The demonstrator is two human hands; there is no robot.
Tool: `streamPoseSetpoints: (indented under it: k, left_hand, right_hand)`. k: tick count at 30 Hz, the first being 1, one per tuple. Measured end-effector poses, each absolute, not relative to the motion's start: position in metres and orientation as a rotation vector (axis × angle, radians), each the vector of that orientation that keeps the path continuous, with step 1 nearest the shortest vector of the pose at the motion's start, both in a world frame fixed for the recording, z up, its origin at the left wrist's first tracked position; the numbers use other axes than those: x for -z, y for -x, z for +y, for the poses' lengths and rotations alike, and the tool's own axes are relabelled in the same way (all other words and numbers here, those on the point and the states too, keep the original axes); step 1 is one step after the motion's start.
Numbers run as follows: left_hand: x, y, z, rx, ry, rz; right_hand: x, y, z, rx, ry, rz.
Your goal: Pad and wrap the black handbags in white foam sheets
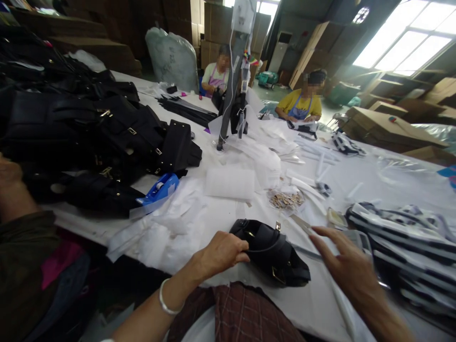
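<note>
A small black handbag (270,251) with gold-coloured buckles lies on the white table right in front of me. My left hand (224,249), a white bangle on its wrist, is closed on the bag's left edge. To the right of the bag is my right hand (345,256), slightly blurred, fingers stretched out and apart from the bag. Just beyond its fingertips lies a flat, pointed grey piece (301,222), whose kind I cannot make out. Near it rests a clear bag of small tan pieces (286,199).
Black bags (131,128) are heaped at the left, beside a blue tape dispenser (160,187) and white wrapping (171,223). Black-and-white striped goods (409,256) are stacked at right. A post (230,95) rises mid-table. A co-worker's arm (14,190) is at left; two people sit opposite.
</note>
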State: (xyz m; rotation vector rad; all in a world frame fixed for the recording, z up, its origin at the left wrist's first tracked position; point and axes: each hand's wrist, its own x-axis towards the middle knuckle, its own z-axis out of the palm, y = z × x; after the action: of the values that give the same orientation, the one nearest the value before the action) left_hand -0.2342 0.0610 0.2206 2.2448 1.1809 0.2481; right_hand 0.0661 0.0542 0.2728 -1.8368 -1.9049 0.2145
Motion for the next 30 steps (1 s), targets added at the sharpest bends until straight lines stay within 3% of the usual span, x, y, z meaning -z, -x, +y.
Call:
streamPoseSetpoints:
  k: [3,5,10,16,22,30]
  left_hand:
    - [-0.232,0.22,0.071,-0.44,-2.294,1.013]
    - [-0.233,0.225,0.077,-0.534,-2.236,0.995]
    - [-0.216,0.25,0.086,-0.685,-1.68,0.974]
    - [-0.187,0.247,0.101,-0.754,-1.222,0.949]
    - [-0.136,0.24,0.124,-0.832,-1.504,0.985]
    - [-0.104,0.221,0.137,-0.87,-1.647,0.85]
  right_hand:
    - [-0.275,0.012,0.054,-0.581,1.503,-2.224]
    - [-0.27,0.037,0.062,-0.76,1.531,-2.292]
    - [-0.272,0.038,0.088,-0.904,1.804,-2.267]
    - [-0.269,0.056,0.098,-1.102,1.71,-2.229]
    - [-0.251,0.042,0.126,-1.169,2.148,-1.951]
    - [-0.23,0.053,0.146,-1.325,2.174,-1.875]
